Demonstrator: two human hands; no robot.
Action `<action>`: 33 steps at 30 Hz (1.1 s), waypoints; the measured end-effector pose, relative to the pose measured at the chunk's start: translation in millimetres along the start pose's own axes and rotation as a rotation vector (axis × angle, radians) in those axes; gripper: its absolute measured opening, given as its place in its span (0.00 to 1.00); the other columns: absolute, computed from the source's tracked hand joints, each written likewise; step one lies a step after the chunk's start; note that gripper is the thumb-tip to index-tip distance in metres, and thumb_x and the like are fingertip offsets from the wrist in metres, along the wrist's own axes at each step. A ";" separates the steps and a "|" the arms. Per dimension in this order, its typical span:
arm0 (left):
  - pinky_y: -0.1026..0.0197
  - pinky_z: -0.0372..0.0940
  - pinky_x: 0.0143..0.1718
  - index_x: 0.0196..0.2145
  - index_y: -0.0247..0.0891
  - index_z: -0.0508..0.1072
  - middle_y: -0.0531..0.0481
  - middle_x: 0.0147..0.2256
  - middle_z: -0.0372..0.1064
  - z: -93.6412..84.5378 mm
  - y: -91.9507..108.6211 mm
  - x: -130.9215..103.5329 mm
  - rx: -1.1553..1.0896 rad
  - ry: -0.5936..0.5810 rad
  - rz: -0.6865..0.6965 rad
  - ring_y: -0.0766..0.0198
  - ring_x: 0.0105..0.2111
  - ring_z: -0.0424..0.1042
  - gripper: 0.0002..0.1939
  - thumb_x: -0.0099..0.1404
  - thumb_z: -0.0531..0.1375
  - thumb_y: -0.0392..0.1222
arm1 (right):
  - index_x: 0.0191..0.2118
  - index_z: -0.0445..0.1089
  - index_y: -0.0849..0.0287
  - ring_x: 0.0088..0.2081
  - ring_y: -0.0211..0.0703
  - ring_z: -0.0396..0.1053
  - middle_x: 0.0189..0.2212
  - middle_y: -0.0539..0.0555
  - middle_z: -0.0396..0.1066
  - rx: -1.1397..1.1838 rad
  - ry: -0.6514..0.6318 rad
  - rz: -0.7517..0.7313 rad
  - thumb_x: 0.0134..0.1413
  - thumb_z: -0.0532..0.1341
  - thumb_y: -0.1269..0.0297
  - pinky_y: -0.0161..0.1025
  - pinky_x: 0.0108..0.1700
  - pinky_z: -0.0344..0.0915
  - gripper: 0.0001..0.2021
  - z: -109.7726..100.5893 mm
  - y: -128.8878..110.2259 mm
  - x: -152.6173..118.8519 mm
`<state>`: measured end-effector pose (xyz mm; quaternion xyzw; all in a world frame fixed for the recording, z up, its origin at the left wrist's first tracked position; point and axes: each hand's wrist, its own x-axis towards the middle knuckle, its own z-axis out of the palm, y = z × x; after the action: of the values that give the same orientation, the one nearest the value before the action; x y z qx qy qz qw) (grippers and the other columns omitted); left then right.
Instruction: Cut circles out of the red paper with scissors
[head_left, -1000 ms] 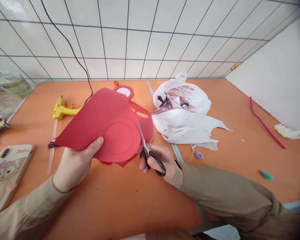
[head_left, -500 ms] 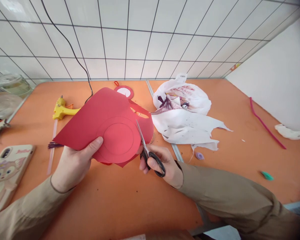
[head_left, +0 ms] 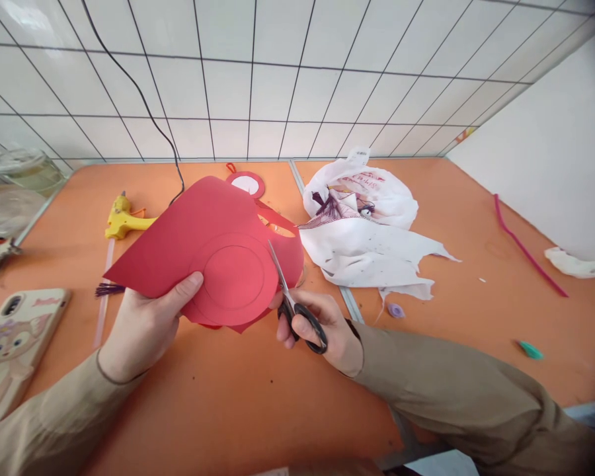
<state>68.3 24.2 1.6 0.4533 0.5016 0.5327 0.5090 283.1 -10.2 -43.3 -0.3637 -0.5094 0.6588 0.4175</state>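
Observation:
A sheet of red paper (head_left: 178,231), with two circles drawn one inside the other, is gripped at its lower edge by my left hand (head_left: 146,324), thumb on top. Black-handled scissors (head_left: 311,327) are held in my right hand (head_left: 330,327), fingers through the loops. Their blades lie at the right edge of the paper, beside the outer drawn circle. A curved strip of red paper hangs off to the right of the blades. Behind the sheet lies a red ring with a white centre (head_left: 246,184) and a small red loop.
On the orange table (head_left: 238,410) lie a yellow glue gun (head_left: 123,219) with a black cord and a phone (head_left: 22,350) at the left. A white plastic bag (head_left: 367,251) sits right of centre. Further right are a pink strip (head_left: 525,248) and a small green piece (head_left: 530,350).
The red sheet and both hands have barely moved. The scissor blades look slightly more closed at the paper's edge.

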 end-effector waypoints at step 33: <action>0.54 0.70 0.38 0.46 0.49 0.69 0.52 0.44 0.70 -0.5 6.8 3.0 -0.156 -0.059 -0.074 0.52 0.47 0.67 0.21 0.55 0.61 0.33 | 0.36 0.66 0.63 0.20 0.35 0.66 0.21 0.51 0.68 0.033 -0.022 0.039 0.47 0.61 0.50 0.32 0.23 0.65 0.19 -0.2 -1.1 -1.7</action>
<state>67.0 27.4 8.3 0.4088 0.4596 0.5374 0.5769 284.1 -11.5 -42.2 -0.3594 -0.4958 0.6792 0.4046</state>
